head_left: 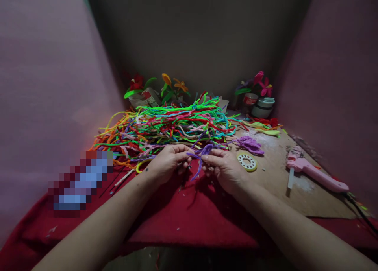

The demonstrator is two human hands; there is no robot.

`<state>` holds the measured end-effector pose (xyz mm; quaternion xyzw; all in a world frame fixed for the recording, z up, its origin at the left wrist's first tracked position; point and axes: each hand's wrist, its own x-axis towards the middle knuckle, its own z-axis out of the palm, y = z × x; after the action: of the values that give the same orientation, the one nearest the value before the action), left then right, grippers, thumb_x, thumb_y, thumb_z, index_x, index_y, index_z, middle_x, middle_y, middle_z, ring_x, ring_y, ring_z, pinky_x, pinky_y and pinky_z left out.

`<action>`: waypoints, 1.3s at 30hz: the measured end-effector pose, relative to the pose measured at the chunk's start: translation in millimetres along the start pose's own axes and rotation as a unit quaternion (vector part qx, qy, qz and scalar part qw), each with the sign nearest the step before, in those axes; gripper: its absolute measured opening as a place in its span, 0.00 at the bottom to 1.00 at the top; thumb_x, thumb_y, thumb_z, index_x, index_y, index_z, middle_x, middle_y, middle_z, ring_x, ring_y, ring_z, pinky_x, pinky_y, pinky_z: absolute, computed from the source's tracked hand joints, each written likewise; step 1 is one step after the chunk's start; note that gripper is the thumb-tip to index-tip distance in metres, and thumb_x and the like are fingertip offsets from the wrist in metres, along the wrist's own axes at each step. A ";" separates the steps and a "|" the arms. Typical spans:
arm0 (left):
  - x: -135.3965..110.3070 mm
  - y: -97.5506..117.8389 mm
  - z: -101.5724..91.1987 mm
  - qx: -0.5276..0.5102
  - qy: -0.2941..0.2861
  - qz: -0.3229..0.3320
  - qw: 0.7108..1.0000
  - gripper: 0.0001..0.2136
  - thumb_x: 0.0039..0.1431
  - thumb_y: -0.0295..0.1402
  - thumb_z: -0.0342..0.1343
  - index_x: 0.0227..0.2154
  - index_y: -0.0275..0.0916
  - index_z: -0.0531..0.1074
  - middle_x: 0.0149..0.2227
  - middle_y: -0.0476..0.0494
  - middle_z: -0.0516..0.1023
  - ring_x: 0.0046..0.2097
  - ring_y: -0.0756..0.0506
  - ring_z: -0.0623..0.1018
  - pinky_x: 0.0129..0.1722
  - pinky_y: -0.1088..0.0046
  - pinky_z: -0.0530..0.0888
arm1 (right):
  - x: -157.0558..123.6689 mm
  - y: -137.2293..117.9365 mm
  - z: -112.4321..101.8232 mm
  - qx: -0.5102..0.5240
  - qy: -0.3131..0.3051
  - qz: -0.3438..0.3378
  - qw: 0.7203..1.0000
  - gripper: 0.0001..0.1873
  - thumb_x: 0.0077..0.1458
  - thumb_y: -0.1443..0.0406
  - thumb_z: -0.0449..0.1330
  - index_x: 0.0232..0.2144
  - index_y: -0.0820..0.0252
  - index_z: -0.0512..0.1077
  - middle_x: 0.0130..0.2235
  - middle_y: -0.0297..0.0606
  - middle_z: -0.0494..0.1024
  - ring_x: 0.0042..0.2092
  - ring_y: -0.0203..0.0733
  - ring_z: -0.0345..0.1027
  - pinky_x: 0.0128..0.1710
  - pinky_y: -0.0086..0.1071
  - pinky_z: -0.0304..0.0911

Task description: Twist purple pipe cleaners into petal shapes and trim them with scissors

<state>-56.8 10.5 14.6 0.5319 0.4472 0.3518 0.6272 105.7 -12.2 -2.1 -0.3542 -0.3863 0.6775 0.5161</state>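
Observation:
My left hand (168, 161) and my right hand (224, 168) meet over the red cloth (189, 220), both pinched on a purple pipe cleaner (202, 152) bent into loops. Its loose end hangs down between the hands. Just beyond my fingers lies a big heap of pipe cleaners (171, 125) in several colours. A finished purple pipe-cleaner shape (249, 144) rests to the right of the heap.
A yellow-and-white tape ring (247, 162) and a pink glue gun (313, 170) lie on a brown board (295, 192) at right. Pipe-cleaner flowers (169, 86), a jar (264, 106) and small boxes stand at the back. Pink walls close in on both sides.

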 end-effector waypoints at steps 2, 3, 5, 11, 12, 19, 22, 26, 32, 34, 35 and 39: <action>0.3 -2.6 0.6 -0.034 -0.028 -0.008 0.999 0.08 0.46 0.34 0.58 0.28 0.34 0.70 0.23 0.50 0.69 0.20 0.56 0.65 0.19 0.81 0.60 | 0.4 -1.6 0.1 0.008 0.021 -0.005 1.000 0.10 0.37 0.65 0.65 0.25 0.65 0.71 0.23 0.33 0.71 0.22 0.31 0.62 0.22 0.26 0.53; -0.4 -3.2 2.2 -0.042 -0.039 -0.004 0.998 0.09 0.47 0.35 0.58 0.29 0.33 0.71 0.24 0.49 0.70 0.22 0.56 0.67 0.21 0.80 0.62 | 0.6 -1.7 0.0 0.005 0.031 -0.009 0.999 0.10 0.37 0.65 0.64 0.25 0.65 0.71 0.23 0.32 0.71 0.22 0.30 0.61 0.22 0.26 0.53; -2.9 -3.2 7.7 -0.036 -0.048 0.008 0.998 0.10 0.47 0.36 0.58 0.30 0.33 0.71 0.25 0.48 0.71 0.24 0.55 0.69 0.25 0.78 0.65 | 0.9 -0.5 -0.3 -0.008 0.047 -0.020 0.999 0.08 0.38 0.65 0.64 0.23 0.65 0.70 0.19 0.30 0.67 0.19 0.28 0.57 0.20 0.26 0.50; -8.3 1.0 27.2 0.049 0.024 0.079 0.995 0.08 0.44 0.31 0.60 0.29 0.34 0.72 0.23 0.51 0.71 0.25 0.54 0.68 0.27 0.77 0.65 | 0.8 4.8 0.2 -0.077 0.068 -0.036 0.994 0.09 0.42 0.64 0.61 0.18 0.63 0.66 0.14 0.27 0.61 0.16 0.27 0.51 0.17 0.26 0.45; -8.4 1.3 29.0 0.064 0.040 0.083 0.994 0.07 0.44 0.30 0.59 0.28 0.33 0.72 0.24 0.50 0.71 0.25 0.54 0.68 0.27 0.78 0.65 | 0.3 4.4 0.6 -0.092 0.073 -0.038 0.992 0.10 0.42 0.63 0.60 0.18 0.63 0.65 0.14 0.27 0.61 0.16 0.28 0.51 0.17 0.26 0.45; -7.5 -2.9 30.6 0.142 0.097 0.110 0.979 0.05 0.47 0.29 0.56 0.27 0.33 0.72 0.23 0.51 0.71 0.24 0.54 0.67 0.25 0.79 0.64 | -7.9 -4.2 6.1 -0.186 0.089 -0.034 0.978 0.09 0.43 0.61 0.58 0.20 0.62 0.66 0.12 0.26 0.61 0.14 0.28 0.50 0.14 0.25 0.44; -7.2 -8.7 27.3 0.232 0.100 0.177 0.951 0.05 0.50 0.29 0.52 0.28 0.34 0.72 0.24 0.50 0.72 0.25 0.52 0.69 0.26 0.78 0.66 | -6.5 -0.7 4.8 -0.175 0.083 -0.032 0.981 0.09 0.43 0.62 0.57 0.18 0.61 0.64 0.12 0.25 0.59 0.13 0.28 0.49 0.14 0.25 0.43; -7.2 -17.8 18.5 0.477 0.081 0.409 0.774 0.08 0.55 0.26 0.47 0.29 0.34 0.71 0.27 0.44 0.73 0.30 0.49 0.70 0.31 0.73 0.67 | 1.8 6.4 -0.3 -0.096 0.048 -0.007 0.994 0.10 0.40 0.67 0.57 0.14 0.60 0.59 0.11 0.24 0.56 0.13 0.27 0.46 0.13 0.25 0.42; -8.4 -11.7 9.1 0.462 0.035 0.443 0.767 0.08 0.58 0.29 0.46 0.34 0.36 0.71 0.32 0.41 0.73 0.34 0.48 0.71 0.35 0.72 0.68 | 4.6 0.8 -1.2 -0.019 0.014 0.005 1.000 0.12 0.37 0.66 0.61 0.14 0.61 0.60 0.14 0.24 0.57 0.15 0.27 0.47 0.14 0.25 0.43; -9.1 -4.7 9.4 0.316 0.034 0.312 0.895 0.09 0.57 0.33 0.48 0.34 0.35 0.70 0.31 0.44 0.73 0.32 0.50 0.71 0.32 0.74 0.68 | 2.8 -1.9 -0.5 -0.064 0.015 -0.027 0.997 0.11 0.40 0.64 0.61 0.16 0.61 0.62 0.14 0.25 0.58 0.16 0.27 0.47 0.16 0.25 0.44; -9.4 -1.4 9.8 0.248 0.013 0.233 0.940 0.09 0.56 0.35 0.49 0.33 0.35 0.71 0.29 0.45 0.72 0.30 0.51 0.70 0.30 0.75 0.68 | 1.6 -3.0 -0.2 -0.102 0.020 -0.050 0.993 0.10 0.42 0.63 0.60 0.17 0.62 0.63 0.15 0.25 0.60 0.17 0.27 0.49 0.17 0.25 0.46; -10.0 5.8 11.1 0.114 -0.079 0.057 0.989 0.10 0.51 0.37 0.53 0.26 0.33 0.70 0.20 0.51 0.67 0.21 0.55 0.64 0.23 0.79 0.62 | -5.5 -6.4 1.9 -0.290 0.039 -0.174 0.940 0.06 0.47 0.65 0.56 0.23 0.62 0.69 0.23 0.33 0.70 0.26 0.33 0.60 0.27 0.27 0.56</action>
<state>-49.7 -1.5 22.6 0.6504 0.4022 0.2903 0.5752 107.9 -16.8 4.9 -0.4414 -0.6015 0.4212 0.5156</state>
